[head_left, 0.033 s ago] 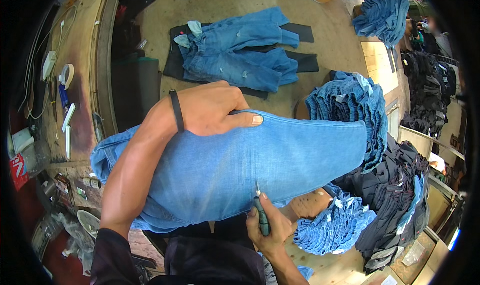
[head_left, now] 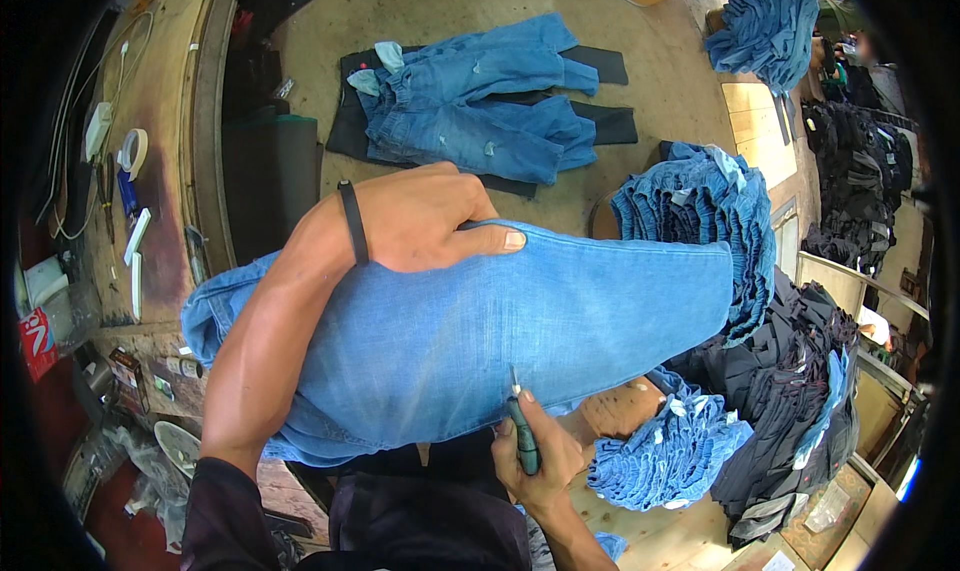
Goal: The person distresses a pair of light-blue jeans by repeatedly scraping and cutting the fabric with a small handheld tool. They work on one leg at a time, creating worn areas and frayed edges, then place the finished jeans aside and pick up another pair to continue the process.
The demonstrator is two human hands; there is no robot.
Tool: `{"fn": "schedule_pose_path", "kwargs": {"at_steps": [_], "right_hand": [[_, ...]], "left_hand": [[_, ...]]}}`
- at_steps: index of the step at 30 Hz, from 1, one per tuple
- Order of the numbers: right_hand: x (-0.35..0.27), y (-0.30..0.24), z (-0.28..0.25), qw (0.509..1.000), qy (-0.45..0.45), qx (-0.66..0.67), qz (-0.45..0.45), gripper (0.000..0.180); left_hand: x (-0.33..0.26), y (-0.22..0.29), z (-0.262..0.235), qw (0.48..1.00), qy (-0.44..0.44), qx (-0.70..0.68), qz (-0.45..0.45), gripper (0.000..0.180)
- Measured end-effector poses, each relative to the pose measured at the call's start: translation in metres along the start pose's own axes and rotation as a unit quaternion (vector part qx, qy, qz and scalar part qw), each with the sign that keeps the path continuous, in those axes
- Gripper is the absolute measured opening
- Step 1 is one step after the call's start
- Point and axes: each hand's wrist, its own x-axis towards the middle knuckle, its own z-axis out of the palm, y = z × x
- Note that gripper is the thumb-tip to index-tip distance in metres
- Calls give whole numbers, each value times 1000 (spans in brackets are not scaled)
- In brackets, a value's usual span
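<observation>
Nothing has shifted since the earlier frame: we see both hands and the cloth in the same places. Our left hand (head_left: 425, 221) lies palm down on a light blue denim piece (head_left: 560, 321) at mid frame, fingers curled over its upper edge and thumb stretched flat along the cloth toward the right. A dark band (head_left: 352, 221) circles that wrist. Our right hand (head_left: 540, 461), low and just right of centre, is closed around a small tool with a dark green handle (head_left: 525, 441); its pale tip touches the lower edge of the denim piece. What kind of tip it is we cannot tell.

The denim piece spans the middle of the frame from the left edge of the forearm to the right, draped over something we cannot see.

Surroundings: a pair of blue jeans (head_left: 480, 101) lies spread on dark cloth on the floor, upper centre. A stack of folded blue denim (head_left: 700, 221) sits right of centre, touching the far end of the held piece. Another blue stack (head_left: 665, 451) lies at lower right, beside a heap of dark garments (head_left: 790, 391). A wooden bench (head_left: 160, 91) with a roll of tape (head_left: 133, 153) runs along the upper left.
</observation>
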Motion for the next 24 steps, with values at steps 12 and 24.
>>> {"fn": "schedule_pose_path", "kwargs": {"at_steps": [12,24], "right_hand": [[20,-24,-31,921,177,202,281,32],[183,-143,75,962,-115,245,25,28]], "left_hand": [[-4,4,2,997,80,0,-11,59],[-247,75,117,715,633,97,-282,36]]}}
